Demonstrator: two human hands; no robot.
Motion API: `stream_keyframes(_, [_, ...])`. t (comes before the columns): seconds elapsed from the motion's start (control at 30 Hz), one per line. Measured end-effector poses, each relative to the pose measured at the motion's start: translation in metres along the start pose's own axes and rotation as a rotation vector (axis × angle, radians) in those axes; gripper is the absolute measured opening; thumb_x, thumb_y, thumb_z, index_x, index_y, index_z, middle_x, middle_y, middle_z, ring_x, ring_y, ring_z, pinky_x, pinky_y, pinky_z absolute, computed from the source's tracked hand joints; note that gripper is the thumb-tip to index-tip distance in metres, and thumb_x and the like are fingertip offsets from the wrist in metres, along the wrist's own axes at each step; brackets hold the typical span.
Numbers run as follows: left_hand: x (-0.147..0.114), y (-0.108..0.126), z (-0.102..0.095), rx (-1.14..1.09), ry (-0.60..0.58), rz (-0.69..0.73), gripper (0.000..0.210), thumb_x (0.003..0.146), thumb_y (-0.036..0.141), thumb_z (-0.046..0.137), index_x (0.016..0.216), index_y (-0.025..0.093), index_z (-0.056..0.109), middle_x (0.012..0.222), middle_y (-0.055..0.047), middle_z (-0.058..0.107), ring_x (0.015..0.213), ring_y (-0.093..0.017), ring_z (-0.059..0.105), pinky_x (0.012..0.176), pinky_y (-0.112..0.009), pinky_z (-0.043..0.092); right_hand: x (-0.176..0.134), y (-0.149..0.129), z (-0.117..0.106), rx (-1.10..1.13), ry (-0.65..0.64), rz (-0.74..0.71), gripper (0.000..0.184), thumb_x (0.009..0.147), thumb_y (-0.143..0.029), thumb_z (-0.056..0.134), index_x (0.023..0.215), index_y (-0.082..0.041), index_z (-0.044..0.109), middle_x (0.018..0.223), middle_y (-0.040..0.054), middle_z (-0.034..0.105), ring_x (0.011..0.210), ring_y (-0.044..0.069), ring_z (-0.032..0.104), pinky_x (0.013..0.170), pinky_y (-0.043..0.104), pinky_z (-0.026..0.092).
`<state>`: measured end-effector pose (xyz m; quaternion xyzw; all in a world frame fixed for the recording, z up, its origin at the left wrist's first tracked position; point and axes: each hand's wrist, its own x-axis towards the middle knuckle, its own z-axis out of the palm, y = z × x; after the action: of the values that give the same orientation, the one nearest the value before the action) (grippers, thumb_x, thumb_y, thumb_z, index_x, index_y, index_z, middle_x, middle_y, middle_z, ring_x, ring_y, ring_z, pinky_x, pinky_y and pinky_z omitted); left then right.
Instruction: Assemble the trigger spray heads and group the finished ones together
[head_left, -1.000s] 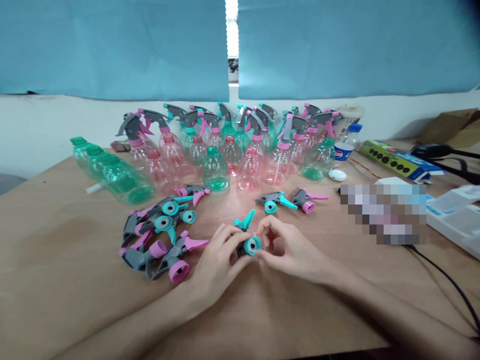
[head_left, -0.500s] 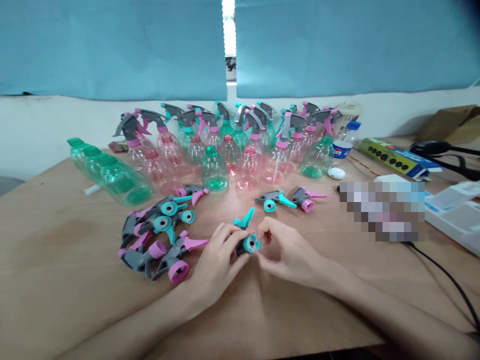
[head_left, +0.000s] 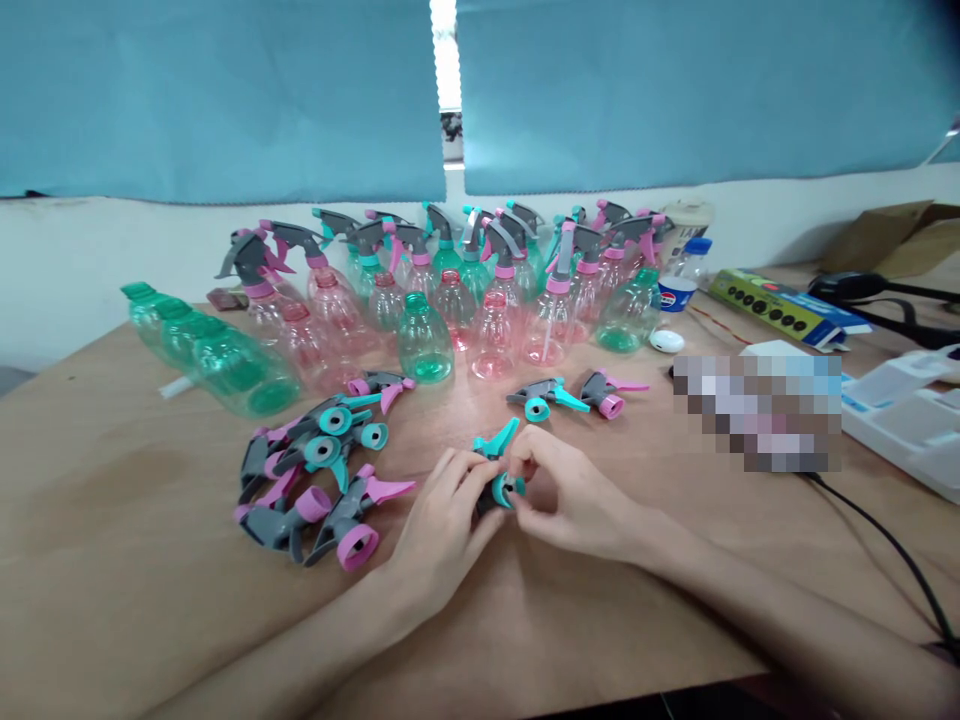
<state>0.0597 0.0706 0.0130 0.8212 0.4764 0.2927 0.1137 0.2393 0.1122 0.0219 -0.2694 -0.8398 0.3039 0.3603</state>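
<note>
My left hand (head_left: 442, 525) is closed around a grey and teal trigger spray head (head_left: 498, 441), its teal collar facing me and its trigger pointing up and away. My right hand (head_left: 574, 500) is curled in a pinch, thumb and forefinger at the collar's opening. Something pale shows there by the fingertips, too small to make out. To the left lies a pile of loose spray heads (head_left: 324, 452) in pink, teal and grey. Beyond my hands are a teal spray head (head_left: 537, 408) and a pink spray head (head_left: 610, 405).
Pink and green bottles stand along the back, such as a green bottle (head_left: 425, 340); many wear spray heads. Green bottles (head_left: 238, 365) lie at the left. On the right are a Pepsi bottle (head_left: 679, 290), a box (head_left: 780, 308), a white tray (head_left: 911, 420) and a black cable (head_left: 885, 535).
My right thumb and forefinger have moved in against the collar's opening. The left hand keeps its hold on the spray head. The whole view has shifted slightly.
</note>
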Motion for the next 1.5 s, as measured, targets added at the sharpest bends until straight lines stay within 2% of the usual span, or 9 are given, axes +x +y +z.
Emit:
stream_keyframes(0.17, [0.000, -0.005, -0.003, -0.068, 0.000, -0.013, 0.034, 0.085, 0.015, 0.060, 0.117, 0.024, 0.056, 0.104, -0.005, 0.059, 0.097, -0.022, 0.054, 0.084, -0.038, 0.048, 0.003, -0.001, -0.011, 0.093, 0.021, 0.044, 0.013, 0.078, -0.013, 0.056, 0.085, -0.019, 0.048, 0.080, -0.0001, 0.053, 0.071, 0.013, 0.051, 0.065, 0.025, 0.045])
stream_keyframes(0.37, [0.003, -0.004, -0.006, -0.146, 0.029, -0.103, 0.030, 0.084, 0.021, 0.063, 0.114, 0.025, 0.059, 0.101, -0.003, 0.059, 0.092, -0.019, 0.056, 0.082, -0.035, 0.048, 0.001, -0.004, -0.016, -0.211, 0.088, -0.112, 0.006, 0.084, -0.022, 0.058, 0.081, -0.017, 0.058, 0.077, 0.0027, 0.058, 0.071, 0.014, 0.053, 0.064, 0.026, 0.043])
stream_keyframes(0.6, [0.004, -0.002, -0.008, -0.152, 0.066, -0.138, 0.019, 0.086, 0.030, 0.061, 0.104, 0.023, 0.062, 0.095, -0.003, 0.059, 0.085, -0.019, 0.056, 0.076, -0.033, 0.049, -0.004, -0.003, -0.006, -0.416, 0.094, -0.169, 0.018, 0.089, -0.028, 0.053, 0.086, -0.016, 0.067, 0.063, 0.0028, 0.060, 0.063, 0.016, 0.052, 0.058, 0.028, 0.041])
stream_keyframes(0.77, [0.002, -0.004, -0.007, -0.150, 0.071, -0.119, 0.023, 0.088, 0.025, 0.059, 0.111, 0.026, 0.059, 0.099, -0.003, 0.058, 0.092, -0.019, 0.055, 0.081, -0.034, 0.047, -0.007, -0.007, -0.001, -0.348, 0.080, -0.029, 0.019, 0.089, -0.027, 0.055, 0.093, -0.017, 0.069, 0.058, 0.0006, 0.061, 0.058, 0.014, 0.053, 0.053, 0.025, 0.038])
stream_keyframes(0.87, [0.001, -0.005, -0.007, -0.145, 0.054, -0.121, 0.026, 0.087, 0.022, 0.060, 0.113, 0.026, 0.058, 0.099, -0.002, 0.058, 0.091, -0.019, 0.055, 0.081, -0.034, 0.047, -0.007, -0.007, 0.000, -0.206, 0.028, 0.097, 0.016, 0.089, -0.024, 0.055, 0.095, -0.020, 0.069, 0.065, -0.0003, 0.065, 0.059, 0.012, 0.056, 0.056, 0.024, 0.040])
stream_keyframes(0.97, [0.001, -0.005, -0.008, -0.150, 0.037, -0.115, 0.025, 0.086, 0.022, 0.062, 0.110, 0.025, 0.059, 0.099, -0.002, 0.059, 0.091, -0.019, 0.055, 0.080, -0.033, 0.047, -0.007, -0.005, 0.000, -0.090, -0.009, 0.155, 0.014, 0.087, -0.022, 0.057, 0.097, -0.020, 0.067, 0.073, -0.0004, 0.066, 0.059, 0.011, 0.056, 0.057, 0.022, 0.042])
stream_keyframes(1.13, [0.003, -0.003, -0.009, -0.172, 0.030, -0.115, 0.024, 0.084, 0.021, 0.064, 0.108, 0.023, 0.061, 0.098, -0.002, 0.059, 0.092, -0.019, 0.055, 0.080, -0.032, 0.047, -0.008, -0.001, 0.002, 0.004, -0.031, 0.172, 0.016, 0.084, -0.019, 0.058, 0.101, -0.017, 0.059, 0.065, -0.0037, 0.056, 0.054, 0.010, 0.051, 0.051, 0.020, 0.039])
stream_keyframes(1.27, [0.003, -0.002, -0.009, -0.167, -0.007, -0.108, 0.029, 0.082, 0.015, 0.066, 0.109, 0.023, 0.060, 0.100, -0.002, 0.059, 0.092, -0.019, 0.054, 0.081, -0.032, 0.046, -0.008, -0.001, 0.000, 0.017, -0.049, 0.182, 0.013, 0.083, -0.019, 0.058, 0.096, -0.017, 0.056, 0.062, -0.0056, 0.049, 0.052, 0.009, 0.047, 0.048, 0.019, 0.038])
stream_keyframes(1.5, [0.001, -0.005, -0.006, -0.144, -0.041, -0.075, 0.025, 0.081, 0.016, 0.067, 0.105, 0.021, 0.061, 0.100, -0.004, 0.060, 0.093, -0.021, 0.053, 0.081, -0.034, 0.046, -0.002, 0.003, -0.008, -0.048, -0.133, 0.090, 0.004, 0.087, -0.020, 0.056, 0.086, -0.017, 0.059, 0.068, -0.0018, 0.056, 0.057, 0.010, 0.049, 0.054, 0.021, 0.040])
